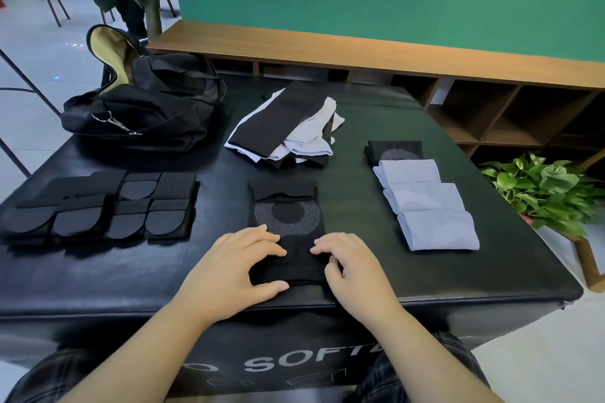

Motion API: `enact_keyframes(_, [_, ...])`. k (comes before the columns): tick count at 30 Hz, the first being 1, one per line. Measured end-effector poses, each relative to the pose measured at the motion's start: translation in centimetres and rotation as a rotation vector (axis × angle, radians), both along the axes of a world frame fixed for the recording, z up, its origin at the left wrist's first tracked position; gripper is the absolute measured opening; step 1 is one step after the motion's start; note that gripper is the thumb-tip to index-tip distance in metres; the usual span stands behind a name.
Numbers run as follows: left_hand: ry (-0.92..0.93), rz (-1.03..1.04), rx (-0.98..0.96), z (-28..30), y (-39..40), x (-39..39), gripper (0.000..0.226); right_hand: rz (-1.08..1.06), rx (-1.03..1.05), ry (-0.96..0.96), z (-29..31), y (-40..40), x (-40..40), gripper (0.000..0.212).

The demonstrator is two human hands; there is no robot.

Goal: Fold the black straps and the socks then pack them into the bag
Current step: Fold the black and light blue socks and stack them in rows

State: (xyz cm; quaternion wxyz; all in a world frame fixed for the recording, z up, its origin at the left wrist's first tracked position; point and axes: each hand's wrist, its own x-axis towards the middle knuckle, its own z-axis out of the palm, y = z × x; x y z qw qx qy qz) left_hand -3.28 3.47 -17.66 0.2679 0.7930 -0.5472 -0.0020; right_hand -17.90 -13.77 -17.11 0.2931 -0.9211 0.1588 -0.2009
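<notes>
Spanning most of the view, the black padded worktop [376,275] carries everything. At its far left corner sits the black bag [144,108], its mouth open and a pale lining showing. Near the far middle lies a loose pile of unfolded black and white socks [288,127]. Along the left lie the folded black straps [98,206] in close rows. On the right, folded socks [425,203] overlap in a line, one black at the far end and three pale ones nearer. At the near middle lies a black sock [288,219] with a grey ring pattern, its far end folded over. The left hand [229,268] holds the sock's near end, fingers [271,247] curled on top and thumb at the near edge. The right hand [353,268] rests on the sock's right side, fingers curled, fingertips on the fabric.
</notes>
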Motion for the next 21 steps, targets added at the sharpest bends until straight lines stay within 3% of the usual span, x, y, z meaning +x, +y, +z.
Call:
enact_keyframes(7, [0.077,0.037,-0.028,0.0,0.3,-0.2,0.046,0.17,-0.075,0.11,0.1,-0.2,-1.2,0.053])
enact_keyframes(13, [0.138,0.051,-0.053,0.2,0.4,-0.3,0.034,0.162,-0.086,0.096,0.0,-0.3,-1.1,0.044])
enact_keyframes(18, [0.17,0.055,-0.054,0.3,0.7,-0.3,0.049,0.125,-0.092,0.046,-0.3,-0.4,-0.8,0.033])
enact_keyframes(21, [0.19,0.059,-0.028,0.6,1.0,-0.4,0.054,0.081,-0.085,0.042,0.0,-0.1,-0.7,0.04])
